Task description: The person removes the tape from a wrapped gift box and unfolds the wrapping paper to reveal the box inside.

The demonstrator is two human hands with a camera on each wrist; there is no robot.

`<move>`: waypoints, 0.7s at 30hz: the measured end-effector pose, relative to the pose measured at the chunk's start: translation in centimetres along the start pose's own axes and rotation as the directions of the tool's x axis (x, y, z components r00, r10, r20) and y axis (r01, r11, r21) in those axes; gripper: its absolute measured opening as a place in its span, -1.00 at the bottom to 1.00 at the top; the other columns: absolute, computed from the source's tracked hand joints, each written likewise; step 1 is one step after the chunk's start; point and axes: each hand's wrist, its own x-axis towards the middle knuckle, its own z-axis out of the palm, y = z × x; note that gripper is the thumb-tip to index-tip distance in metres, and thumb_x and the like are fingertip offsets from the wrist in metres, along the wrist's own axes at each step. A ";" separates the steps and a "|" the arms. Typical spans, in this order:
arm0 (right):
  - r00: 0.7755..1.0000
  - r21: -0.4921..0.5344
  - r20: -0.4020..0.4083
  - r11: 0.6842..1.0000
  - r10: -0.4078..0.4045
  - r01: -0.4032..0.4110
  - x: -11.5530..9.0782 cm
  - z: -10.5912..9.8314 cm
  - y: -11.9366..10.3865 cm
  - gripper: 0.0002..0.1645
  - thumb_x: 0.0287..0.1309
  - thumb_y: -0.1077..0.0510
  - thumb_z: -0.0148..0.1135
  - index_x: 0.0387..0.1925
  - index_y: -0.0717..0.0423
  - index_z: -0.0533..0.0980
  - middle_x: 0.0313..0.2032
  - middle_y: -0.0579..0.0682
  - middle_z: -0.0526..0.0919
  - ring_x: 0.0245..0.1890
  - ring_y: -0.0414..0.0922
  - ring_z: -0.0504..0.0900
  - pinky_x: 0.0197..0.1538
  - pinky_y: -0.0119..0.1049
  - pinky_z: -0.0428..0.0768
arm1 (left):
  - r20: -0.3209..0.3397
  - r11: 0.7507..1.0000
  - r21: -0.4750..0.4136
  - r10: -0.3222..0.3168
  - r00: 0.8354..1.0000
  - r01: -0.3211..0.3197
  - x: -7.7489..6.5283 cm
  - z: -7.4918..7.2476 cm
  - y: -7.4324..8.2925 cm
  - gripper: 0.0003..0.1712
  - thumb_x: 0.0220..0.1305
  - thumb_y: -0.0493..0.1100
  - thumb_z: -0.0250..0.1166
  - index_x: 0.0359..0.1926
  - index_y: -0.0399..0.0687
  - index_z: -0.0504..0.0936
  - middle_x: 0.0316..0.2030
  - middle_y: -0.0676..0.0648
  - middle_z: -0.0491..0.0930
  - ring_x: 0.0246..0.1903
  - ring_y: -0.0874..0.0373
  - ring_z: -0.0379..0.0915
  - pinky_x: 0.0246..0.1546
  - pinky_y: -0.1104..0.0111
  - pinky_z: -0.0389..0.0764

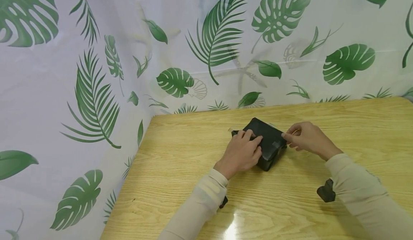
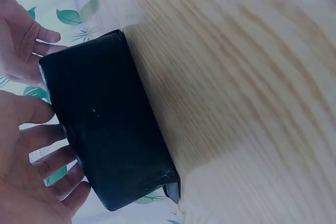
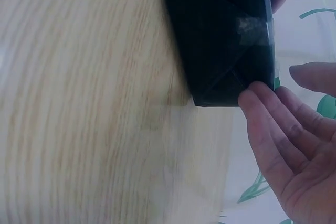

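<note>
One black-wrapped box lies on the wood-grain surface, long axis slanting from far left to near right. The left hand, fingers spread, touches its near long edge; the right hand, thumb apart from fingers, touches the folded end's far corner.

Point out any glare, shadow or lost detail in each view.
Head view: white glare on the table near the bottom edge; left wrist: a glare spot at top right, and little detail on the black box; right wrist: a pale sheen on the box's end, soft shadow beside it.
</note>
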 end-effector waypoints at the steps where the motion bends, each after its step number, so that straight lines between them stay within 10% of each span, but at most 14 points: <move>1: 1.000 -0.003 -0.004 1.000 -0.004 0.004 0.0 0.0 0.0 -0.45 0.47 -0.05 0.17 0.04 0.44 0.52 -0.17 0.26 0.71 -0.24 0.07 0.76 -0.19 -0.05 0.74 | 0.005 1.000 -0.002 0.001 1.000 -0.001 0.0 0.0 0.0 -0.50 0.62 0.04 -0.09 0.41 0.09 0.50 0.22 -0.03 0.48 0.11 0.09 0.38 0.08 0.31 0.49; 21: 0.997 0.047 -0.075 0.998 -0.035 0.038 0.7 1.1 0.2 -0.44 0.51 0.05 0.09 0.23 0.49 0.40 0.04 0.39 0.59 -0.15 0.12 0.71 -0.14 -0.03 0.72 | 0.011 0.999 -0.036 0.000 1.000 0.001 -0.1 -0.3 0.8 -0.49 0.63 0.07 -0.09 0.42 0.11 0.48 0.03 0.03 0.46 -0.15 0.18 0.28 -0.21 0.42 0.34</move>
